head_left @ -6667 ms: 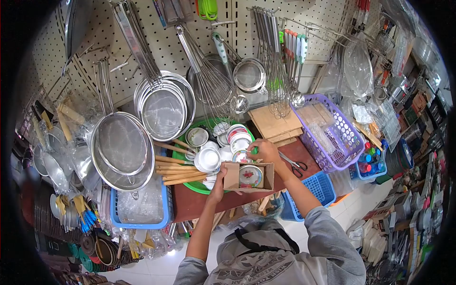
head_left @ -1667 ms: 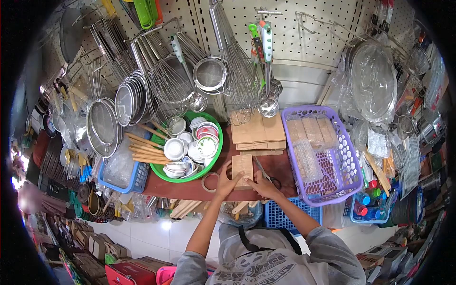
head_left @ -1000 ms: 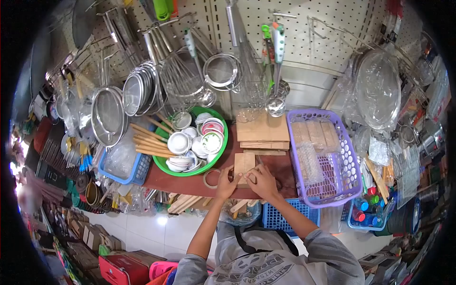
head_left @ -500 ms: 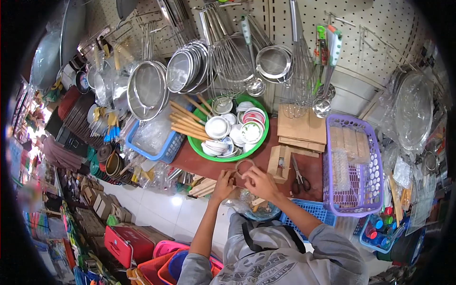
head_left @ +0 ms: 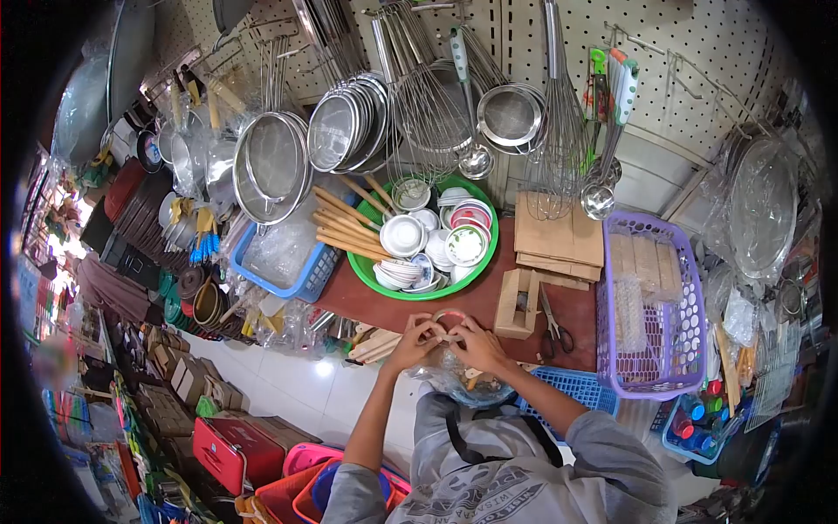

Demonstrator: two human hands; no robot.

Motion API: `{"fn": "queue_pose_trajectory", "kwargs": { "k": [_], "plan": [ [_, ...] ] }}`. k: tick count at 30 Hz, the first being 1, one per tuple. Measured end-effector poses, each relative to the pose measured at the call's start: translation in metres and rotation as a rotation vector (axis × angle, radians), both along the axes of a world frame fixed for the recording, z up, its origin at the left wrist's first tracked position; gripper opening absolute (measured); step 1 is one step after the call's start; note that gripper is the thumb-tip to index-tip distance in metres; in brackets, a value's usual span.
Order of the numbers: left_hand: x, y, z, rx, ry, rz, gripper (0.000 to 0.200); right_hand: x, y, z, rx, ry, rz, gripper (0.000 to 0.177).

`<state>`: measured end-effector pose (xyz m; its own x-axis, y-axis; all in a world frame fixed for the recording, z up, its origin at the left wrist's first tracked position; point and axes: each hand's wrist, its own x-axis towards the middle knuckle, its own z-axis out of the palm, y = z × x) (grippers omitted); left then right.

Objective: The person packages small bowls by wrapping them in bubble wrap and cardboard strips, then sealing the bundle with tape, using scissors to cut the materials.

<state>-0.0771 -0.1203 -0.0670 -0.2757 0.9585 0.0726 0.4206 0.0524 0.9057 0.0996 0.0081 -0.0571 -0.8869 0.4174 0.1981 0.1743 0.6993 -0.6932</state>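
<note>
Both hands meet at the table's front edge around a thin brownish ring (head_left: 450, 313) that looks like a roll of tape. My left hand (head_left: 415, 344) pinches it from the left, fingers curled. From the other side my right hand (head_left: 479, 346) grips it, fingertips close to those of the left. The fingers hide part of the ring. Right of the hands stands a small cardboard piece with an opening (head_left: 518, 302). Black-handled scissors (head_left: 555, 334) lie beside that piece. Beyond the hands, a green basin (head_left: 483, 273) holds small white bowls (head_left: 403, 236) and wooden-handled utensils (head_left: 347, 243).
Flat cardboard (head_left: 559, 234) is stacked at the back right, next to a purple basket (head_left: 611, 349) of wrapped packages. A blue basket (head_left: 310, 284) stands left. Whisks (head_left: 559, 148) and strainers (head_left: 272, 166) hang overhead. Below the table edge are a plastic-covered container (head_left: 480, 397) and a blue crate (head_left: 572, 389).
The ring has tilted and come slightly nearer to me. My hands have closed in toward each other, and the right has moved a little lower. The camera view has shifted slightly.
</note>
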Motion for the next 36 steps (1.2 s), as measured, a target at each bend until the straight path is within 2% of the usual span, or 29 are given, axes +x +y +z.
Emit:
{"fn": "queue_pose_trajectory", "kwargs": {
  "k": [1, 3, 4, 6, 7, 11, 13, 14, 17, 18, 21, 22, 26, 29, 30, 34, 36],
  "plan": [
    [-0.001, -0.001, 0.004, -0.007, -0.13, -0.022, 0.023, 0.002, 0.0, 0.004, 0.022, 0.097, 0.003, 0.024],
    [0.0, -0.004, 0.011, -0.027, -0.391, -0.069, 0.022, 0.007, 0.013, 0.03, -0.459, -0.09, 0.151, 0.023],
    [0.001, -0.004, 0.023, -0.021, -0.263, -0.08, 0.022, 0.01, 0.018, 0.041, -0.699, -0.183, 0.224, 0.023],
    [0.008, 0.0, 0.049, 0.001, -0.337, -0.063, 0.028, 0.015, 0.021, 0.042, -0.723, -0.023, 0.205, 0.019],
    [0.012, 0.003, 0.063, 0.012, -0.373, -0.055, 0.03, 0.016, 0.021, 0.05, -0.732, 0.058, 0.195, 0.022],
    [0.028, 0.017, 0.11, 0.014, -0.26, 0.008, 0.042, 0.03, 0.033, 0.092, -0.917, 0.044, 0.279, 0.021],
    [0.032, 0.025, 0.119, 0.039, -0.146, 0.003, 0.048, 0.031, 0.029, 0.114, -0.892, 0.114, 0.279, 0.023],
    [0.036, 0.03, 0.121, 0.077, -0.258, -0.005, 0.049, 0.03, 0.029, 0.116, -0.856, 0.144, 0.292, 0.023],
    [0.048, 0.039, 0.157, -0.037, -0.244, 0.035, 0.046, 0.028, 0.029, 0.112, -0.882, 0.194, 0.26, 0.022],
    [0.049, 0.043, 0.169, 0.017, -0.087, 0.05, 0.041, 0.026, 0.03, 0.108, -0.91, 0.204, 0.237, 0.022],
    [0.032, 0.056, 0.141, 0.053, -0.245, 0.014, 0.037, 0.022, 0.038, 0.106, -0.908, 0.262, 0.275, 0.029],
    [0.03, 0.056, 0.139, 0.059, -0.448, -0.002, 0.034, 0.02, 0.04, 0.107, -0.894, 0.284, 0.306, 0.037],
    [0.008, 0.065, 0.134, -0.049, -0.491, -0.098, 0.039, 0.015, 0.044, 0.108, -0.822, 0.217, 0.2, 0.041],
    [0.002, 0.074, 0.147, 0.059, -0.265, -0.167, 0.044, 0.006, 0.047, 0.103, -0.712, 0.159, 0.078, 0.039],
    [-0.001, 0.078, 0.145, 0.077, -0.073, -0.149, 0.049, 0.001, 0.047, 0.109, -0.674, 0.173, 0.058, 0.039],
    [-0.018, 0.097, 0.138, 0.097, -0.203, -0.156, 0.049, -0.011, 0.041, 0.13, -0.713, 0.235, -0.083, 0.024],
    [-0.032, 0.11, 0.111, 0.102, -0.509, -0.256, 0.048, -0.015, 0.045, 0.128, -0.76, 0.296, 0.007, 0.027]
  ]
}}
